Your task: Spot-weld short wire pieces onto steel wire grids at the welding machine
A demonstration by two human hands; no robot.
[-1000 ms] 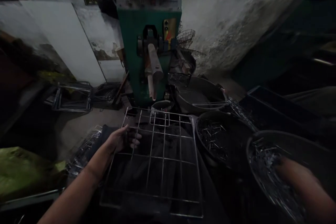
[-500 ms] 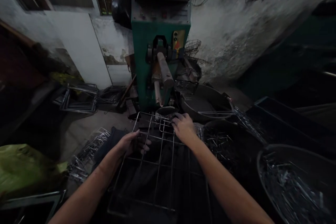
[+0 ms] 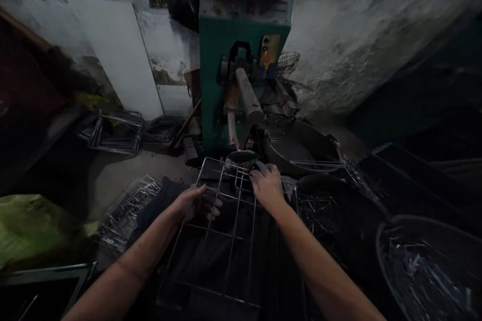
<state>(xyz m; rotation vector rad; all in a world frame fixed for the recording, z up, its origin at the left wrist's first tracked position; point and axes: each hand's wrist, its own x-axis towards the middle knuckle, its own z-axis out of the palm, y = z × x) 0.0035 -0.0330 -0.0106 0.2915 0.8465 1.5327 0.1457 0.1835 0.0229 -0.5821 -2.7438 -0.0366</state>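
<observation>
Over dark cloth (image 3: 213, 263), one rectangular grid of silver metal wire (image 3: 233, 236) is held in front of one tall green metal machine (image 3: 211, 80). The grid's left side is gripped by the left hand (image 3: 196, 203), with the thumb laid on the wire and the fingers spread loosely beneath. At the far edge, one small rectangular loop of silver wire (image 3: 241, 179) is set, and its right end is met by the right hand (image 3: 268, 188), whose fingers are drawn narrowly together; whether the loop, the grid or a loose piece is pinched there cannot be told in the poor light.

On the machine's front, two grey metal cylinders (image 3: 248, 94) are mounted, one above the other. Below them, one small dark bowl (image 3: 241, 157) is seen just beyond the grid. To the right, three wide dark round basins (image 3: 448, 236) are ranged; short silver wire pieces (image 3: 425, 276), too many to be counted, are contained in the two nearer ones, and a few long straight wires (image 3: 318, 163) are laid across the farthest. To the left, one yellow-green sack (image 3: 33, 225) and one heap of bent silver wire (image 3: 128, 213) are seen, with several rectangular metal frames (image 3: 117, 148) stacked farther back.
</observation>
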